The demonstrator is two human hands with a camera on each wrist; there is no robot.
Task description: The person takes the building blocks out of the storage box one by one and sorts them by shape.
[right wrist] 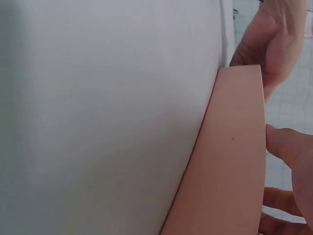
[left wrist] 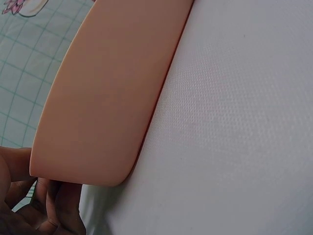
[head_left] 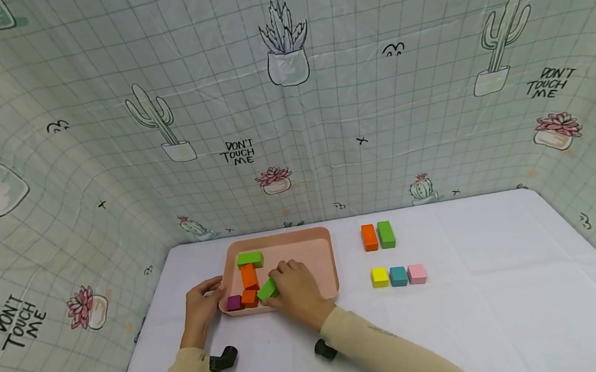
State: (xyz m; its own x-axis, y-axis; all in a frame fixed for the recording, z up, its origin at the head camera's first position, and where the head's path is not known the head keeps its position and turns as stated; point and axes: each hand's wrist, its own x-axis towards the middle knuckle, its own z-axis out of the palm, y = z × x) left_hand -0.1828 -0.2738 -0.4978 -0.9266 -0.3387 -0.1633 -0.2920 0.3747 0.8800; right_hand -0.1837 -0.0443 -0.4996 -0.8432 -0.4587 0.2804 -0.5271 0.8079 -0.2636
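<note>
A peach tray [head_left: 280, 240] lies on the white table. My left hand [head_left: 202, 309] grips its left side, with the thumb at the rim and the fingers curled against the outer wall; in the left wrist view the tray wall [left wrist: 107, 98] fills the middle. My right hand [head_left: 299, 287] pinches a green block [head_left: 267, 289] tilted over the tray's near edge. Left of that block are a small orange block [head_left: 249, 299] and a purple block [head_left: 234, 303] along the near wall. Behind them stand a longer orange block [head_left: 250, 277] and another green block [head_left: 250, 259].
Right of the tray, an orange block [head_left: 369, 238] and a green block [head_left: 386, 235] lie side by side. Nearer stands a row of yellow [head_left: 379, 277], teal [head_left: 399, 276] and pink [head_left: 416, 274] cubes. A patterned cloth [head_left: 324, 117] rises behind the table.
</note>
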